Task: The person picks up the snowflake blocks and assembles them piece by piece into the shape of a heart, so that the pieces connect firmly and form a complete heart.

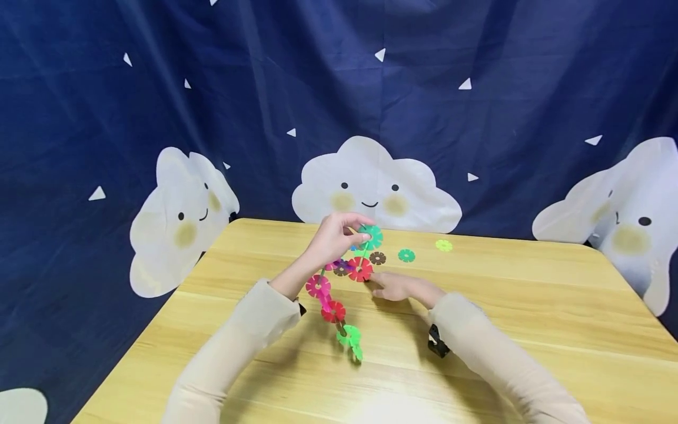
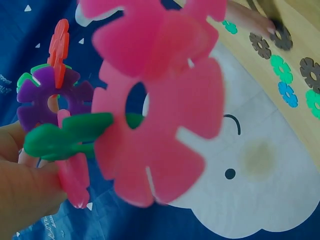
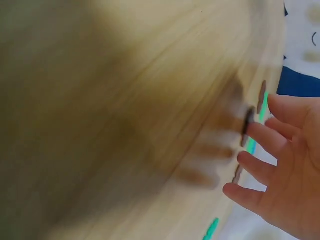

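My left hand is raised over the table and pinches a chain of interlocking plastic snowflake discs near a teal disc. From there the chain hangs toward me through a red disc to a bright green disc at its near end. Close up in the left wrist view are a pink disc and a purple disc of the chain. Low over the tabletop, my right hand has its fingers extended, one fingertip at a dark brown disc that looks tilted in the right wrist view.
Loose discs lie on the wooden table: a brown one, a teal one and a yellow one, with a blue disc also near. A dark blue cloud-print curtain hangs behind the table.
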Available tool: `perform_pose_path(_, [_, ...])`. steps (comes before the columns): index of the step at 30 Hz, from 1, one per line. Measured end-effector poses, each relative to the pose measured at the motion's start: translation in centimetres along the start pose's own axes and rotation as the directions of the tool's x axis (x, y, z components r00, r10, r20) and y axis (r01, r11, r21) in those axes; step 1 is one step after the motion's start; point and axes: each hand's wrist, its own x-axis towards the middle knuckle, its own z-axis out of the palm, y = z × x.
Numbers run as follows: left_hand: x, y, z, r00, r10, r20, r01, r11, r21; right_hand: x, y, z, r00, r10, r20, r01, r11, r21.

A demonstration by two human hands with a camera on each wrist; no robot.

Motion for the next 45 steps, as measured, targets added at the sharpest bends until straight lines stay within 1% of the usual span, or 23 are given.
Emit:
perform_pose_path(3, [0.0, 0.1, 0.0, 1.0, 0.014, 0.02, -0.014, 1.0, -0.01, -1.3, 0.1, -0.2, 1.0, -0.029, 0.011, 0.029, 0.999, -0.013])
perform_pose_path(5, [-0.1, 0.2, 0.0, 0.999, 0.017, 0.028, -0.016, 1.0, -0.019, -2.1, 0.2, -0.2, 0.999, -0.042, -0.003, 0.042, 0.999, -0.01])
perform_pose_path(7, [-0.1, 0.2, 0.0, 0.999, 0.014, 0.032, -0.013, 1.0, -0.025, -2.6, 0.3, 0.0, 0.998, -0.053, -0.038, 0.053, 0.999, -0.014])
perform_pose_path(10, [-0.1, 0.2, 0.1, 0.999, 0.01, 0.035, -0.009, 1.0, -0.029, -2.8, 0.3, 0.4, 0.99, -0.063, -0.124, 0.054, 0.996, -0.076])
perform_pose_path(13, [-0.1, 0.2, 0.2, 0.999, 0.006, 0.036, -0.005, 1.0, -0.031, -2.4, 0.4, 1.0, 0.981, -0.051, -0.185, 0.023, 0.989, -0.149])
perform_pose_path(14, [0.0, 0.2, 0.2, 0.999, 0.004, 0.036, -0.003, 1.0, -0.031, -2.3, 0.4, 1.1, 0.98, -0.037, -0.196, 0.002, 0.985, -0.173])
perform_pose_path(16, [0.0, 0.2, 0.3, 0.999, 0.002, 0.037, -0.001, 0.999, -0.032, -2.1, 0.5, 1.3, 0.979, -0.006, -0.205, -0.033, 0.982, -0.188])
perform_pose_path(18, [0.0, 0.2, 0.4, 0.999, 0.0, 0.038, 0.001, 1.0, -0.032, -2.0, 0.7, 1.4, 0.977, 0.033, -0.21, -0.07, 0.983, -0.171])
perform_pose_path(20, [0.0, 0.3, 0.4, 0.999, 0.0, 0.038, 0.001, 0.999, -0.035, -2.0, 0.8, 1.4, 0.974, 0.068, -0.216, -0.096, 0.988, -0.123])
perform_pose_path(22, [0.0, 0.3, 0.4, 0.999, 0.0, 0.037, 0.002, 0.999, -0.039, -2.1, 0.9, 1.2, 0.973, 0.072, -0.217, -0.087, 0.994, -0.063])
perform_pose_path(23, [0.0, 0.3, 0.3, 0.999, 0.0, 0.036, 0.002, 0.999, -0.038, -2.2, 0.9, 1.0, 0.975, 0.074, -0.211, -0.081, 0.996, -0.024])
perform_pose_path(26, [0.0, 0.2, 0.2, 1.0, 0.004, 0.031, -0.003, 0.999, -0.038, -2.7, 0.9, 0.6, 0.978, 0.047, -0.202, -0.033, 0.997, 0.072])
perform_pose_path(28, [-0.1, 0.2, 0.1, 1.0, 0.007, 0.029, -0.005, 0.999, -0.037, -3.1, 0.9, 0.3, 0.974, 0.013, -0.224, 0.015, 0.992, 0.123])
perform_pose_path(29, [-0.1, 0.2, 0.1, 1.0, 0.007, 0.028, -0.006, 0.999, -0.036, -3.3, 0.9, 0.1, 0.969, -0.009, -0.246, 0.045, 0.988, 0.144])
perform_pose_path(30, [-0.1, 0.2, 0.1, 1.0, 0.006, 0.027, -0.005, 0.999, -0.037, -3.5, 0.8, -0.1, 0.958, -0.034, -0.283, 0.078, 0.986, 0.144])
perform_pose_path(32, [-0.1, 0.2, 0.1, 1.0, 0.005, 0.029, -0.004, 0.999, -0.039, -4.0, 0.6, -0.6, 0.928, -0.073, -0.365, 0.138, 0.978, 0.155])
perform_pose_path(34, [-0.1, 0.2, 0.2, 1.0, 0.003, 0.031, -0.001, 0.999, -0.045, -4.5, 0.1, -1.2, 0.889, -0.095, -0.448, 0.185, 0.969, 0.163])
perform_pose_path(38, [-0.1, 0.3, 0.3, 0.999, 0.004, 0.033, -0.002, 0.999, -0.051, -5.8, -1.1, -2.5, 0.807, -0.082, -0.585, 0.243, 0.949, 0.203])
perform_pose_path(41, [0.0, 0.2, 0.5, 0.999, 0.006, 0.036, -0.004, 0.999, -0.048, -6.7, -2.1, -3.3, 0.736, -0.078, -0.672, 0.311, 0.921, 0.234])
perform_pose_path(43, [0.0, 0.1, 0.7, 0.999, 0.003, 0.042, -0.001, 0.999, -0.049, -7.2, -2.6, -3.7, 0.682, -0.087, -0.727, 0.372, 0.896, 0.241])
perform_pose_path(45, [0.1, 0.1, 0.9, 0.999, -0.001, 0.044, 0.003, 0.999, -0.051, -7.6, -3.1, -3.9, 0.622, -0.111, -0.775, 0.439, 0.869, 0.228])
